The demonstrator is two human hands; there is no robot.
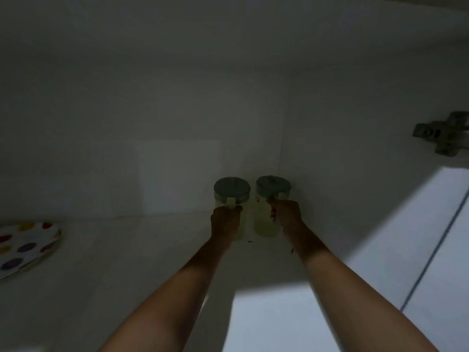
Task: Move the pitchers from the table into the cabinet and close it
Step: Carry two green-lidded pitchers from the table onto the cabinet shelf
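Inside a dim white cabinet [177,85], seen from the head camera, two bare arms reach forward side by side. Each hand holds one pale translucent pitcher with a grey-green round lid. The left pitcher [231,191] and the right pitcher [273,189] stand upright on the cabinet shelf [127,250], just beside each other near the back right corner. The left hand [225,221] has its fingers [239,208] curled around the handle of the left pitcher. The right hand [285,215] has its fingers [272,212] curled around the handle of the right pitcher. At the far left of the shelf lies a white plate [25,246] with coloured dots. A metal hinge [441,134] sits on the right wall, beside the brighter open door [406,237].
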